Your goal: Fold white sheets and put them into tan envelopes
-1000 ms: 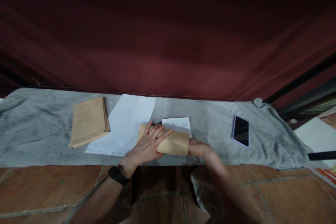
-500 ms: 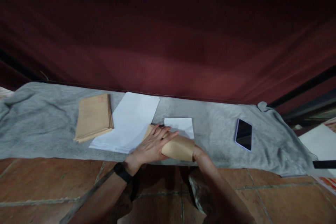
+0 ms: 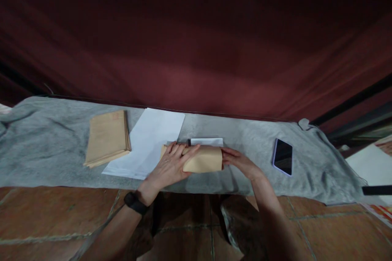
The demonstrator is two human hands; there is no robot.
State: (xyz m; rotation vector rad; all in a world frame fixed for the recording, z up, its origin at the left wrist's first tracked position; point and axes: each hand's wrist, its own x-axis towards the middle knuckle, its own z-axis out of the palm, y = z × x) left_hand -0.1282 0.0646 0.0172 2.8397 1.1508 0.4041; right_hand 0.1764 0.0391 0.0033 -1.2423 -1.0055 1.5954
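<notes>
A brown paper envelope (image 3: 204,160) is bent into a curve over the grey cloth in front of me. My left hand (image 3: 172,164), a black band on its wrist, holds the envelope's left part from above, fingers stretched across it. At the right end, my right hand (image 3: 238,161) grips the edge, some of its fingertips hidden behind or inside the paper. Just behind the envelope lies a small white paper (image 3: 207,142), partly covered by it. Large white sheets (image 3: 153,138) lie beside my left hand.
A stack of brown envelopes (image 3: 107,136) lies at the left on the grey cloth (image 3: 61,142). To the right is a phone in a purple case (image 3: 282,157). A dark red curtain (image 3: 196,69) hangs behind, and tiled floor (image 3: 61,212) shows in front.
My right hand has shifted from the envelope's lower right corner up to its right end. The envelope has moved slightly back and left, covering more of the small white paper.
</notes>
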